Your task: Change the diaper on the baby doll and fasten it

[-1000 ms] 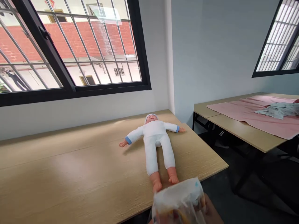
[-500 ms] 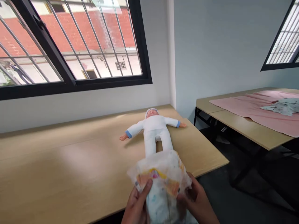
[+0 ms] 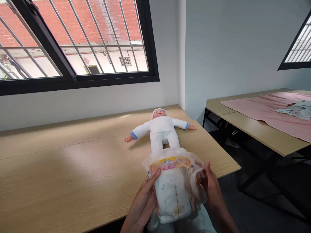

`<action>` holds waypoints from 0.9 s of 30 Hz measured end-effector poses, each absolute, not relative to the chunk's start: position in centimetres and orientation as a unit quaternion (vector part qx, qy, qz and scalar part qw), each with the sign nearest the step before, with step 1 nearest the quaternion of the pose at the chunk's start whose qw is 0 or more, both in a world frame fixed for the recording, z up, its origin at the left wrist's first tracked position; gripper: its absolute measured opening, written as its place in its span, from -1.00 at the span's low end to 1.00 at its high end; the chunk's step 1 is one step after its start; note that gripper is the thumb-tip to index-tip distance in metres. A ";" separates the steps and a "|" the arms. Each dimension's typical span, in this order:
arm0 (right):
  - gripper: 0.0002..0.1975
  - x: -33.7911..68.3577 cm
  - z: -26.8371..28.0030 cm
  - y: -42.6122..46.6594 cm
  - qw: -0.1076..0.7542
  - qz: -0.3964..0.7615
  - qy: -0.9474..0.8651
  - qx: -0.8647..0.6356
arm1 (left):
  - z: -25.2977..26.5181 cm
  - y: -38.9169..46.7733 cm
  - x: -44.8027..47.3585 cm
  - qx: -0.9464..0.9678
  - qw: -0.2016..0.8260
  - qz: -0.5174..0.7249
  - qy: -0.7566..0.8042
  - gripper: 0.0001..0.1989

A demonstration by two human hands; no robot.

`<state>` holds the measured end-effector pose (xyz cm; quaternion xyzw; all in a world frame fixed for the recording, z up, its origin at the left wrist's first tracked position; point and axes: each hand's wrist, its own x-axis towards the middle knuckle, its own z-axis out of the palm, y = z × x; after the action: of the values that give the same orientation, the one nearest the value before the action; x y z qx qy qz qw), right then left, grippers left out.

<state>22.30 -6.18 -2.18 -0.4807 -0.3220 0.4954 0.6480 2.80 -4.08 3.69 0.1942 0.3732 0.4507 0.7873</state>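
Between my hands is a white diaper (image 3: 173, 194) with small printed marks and a colourful orange-yellow waistband, its thin translucent edges fanned out. My left hand (image 3: 145, 197) grips its left side, thumb on top just under the band. On the other side my right hand (image 3: 211, 184) pinches the loose, crumpled right edge. Beyond the diaper a baby doll (image 3: 163, 129) lies on its back on the wooden table (image 3: 80, 171), arms spread, in a white suit with blue cuffs and a patterned cap. The diaper hides the doll's lower legs.
A barred window (image 3: 97, 42) is in the wall behind the table. To the right, across a dark floor gap, stands another table (image 3: 257, 131) with a pink cloth (image 3: 252, 108) and a patterned garment (image 3: 296, 110) on it. The near table's corner lies right of the doll.
The diaper has tilted so its printed front shows more fully. My right hand has moved up and outward to the right with its edge. The camera view has dipped slightly.
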 end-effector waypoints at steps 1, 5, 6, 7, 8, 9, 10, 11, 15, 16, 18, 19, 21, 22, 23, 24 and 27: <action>-0.29 22.6 -1.9 -6.1 0.655 0.503 -0.329 -0.459 | 3.7 -4.1 2.7 0.196 0.789 0.452 0.368 -0.38; -0.35 23.3 -0.7 -5.9 0.656 0.444 -0.378 -0.478 | 3.6 -4.2 2.3 0.210 0.788 0.450 0.363 -0.35; -0.41 23.3 -0.5 -5.9 0.646 0.437 -0.394 -0.486 | 3.6 -4.3 2.3 0.211 0.790 0.447 0.363 -0.35; -0.46 23.3 -0.3 -5.8 0.635 0.438 -0.407 -0.488 | 3.6 -4.4 2.3 0.211 0.793 0.443 0.362 -0.34; -0.51 23.3 -0.2 -5.8 0.626 0.441 -0.418 -0.488 | 3.6 -4.5 2.4 0.209 0.795 0.441 0.360 -0.34; -0.55 23.2 0.0 -5.7 0.620 0.443 -0.427 -0.487 | 3.6 -4.6 2.4 0.207 0.797 0.440 0.359 -0.35; -0.59 23.1 0.1 -5.6 0.620 0.440 -0.432 -0.486 | 3.7 -4.7 2.4 0.207 0.796 0.439 0.361 -0.36; -0.63 23.0 0.2 -5.6 0.625 0.433 -0.430 -0.486 | 3.7 -4.8 2.4 0.207 0.794 0.438 0.367 -0.37; -0.71 22.6 0.8 -5.4 0.687 0.393 -0.386 -0.474 | 3.4 -5.0 2.0 0.207 0.787 0.431 0.389 -0.36; -0.72 22.6 0.9 -5.3 0.699 0.384 -0.377 -0.471 | 3.2 -4.9 1.8 0.204 0.788 0.430 0.391 -0.35; -0.73 22.5 1.0 -5.1 0.708 0.374 -0.377 -0.465 | 2.6 -4.8 1.5 0.201 0.788 0.432 0.391 -0.33; -0.73 22.6 0.9 -4.9 0.705 0.376 -0.385 -0.462 | 2.4 -4.8 1.4 0.201 0.787 0.435 0.389 -0.32; -0.69 22.7 0.6 -4.6 0.683 0.391 -0.407 -0.464 | 2.3 -4.9 1.4 0.205 0.785 0.444 0.380 -0.34; -0.65 22.8 0.3 -4.5 0.669 0.396 -0.415 -0.472 | 2.4 -5.0 1.5 0.208 0.785 0.448 0.375 -0.36; -0.60 22.9 -0.1 -4.5 0.659 0.393 -0.417 -0.488 | 2.7 -5.2 1.6 0.212 0.784 0.452 0.370 -0.38; -0.55 23.1 -0.5 -4.5 0.654 0.381 -0.412 -0.507 | 3.1 -5.4 1.7 0.216 0.782 0.457 0.365 -0.40; -0.42 23.5 -1.7 -5.2 0.657 0.355 -0.395 -0.535 | 4.1 -6.1 2.1 0.224 0.783 0.471 0.338 -0.43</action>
<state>23.48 -5.22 -1.68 -0.5350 -0.3948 0.3549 0.6572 2.11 -6.07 4.07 0.2240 0.3383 0.4709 0.7833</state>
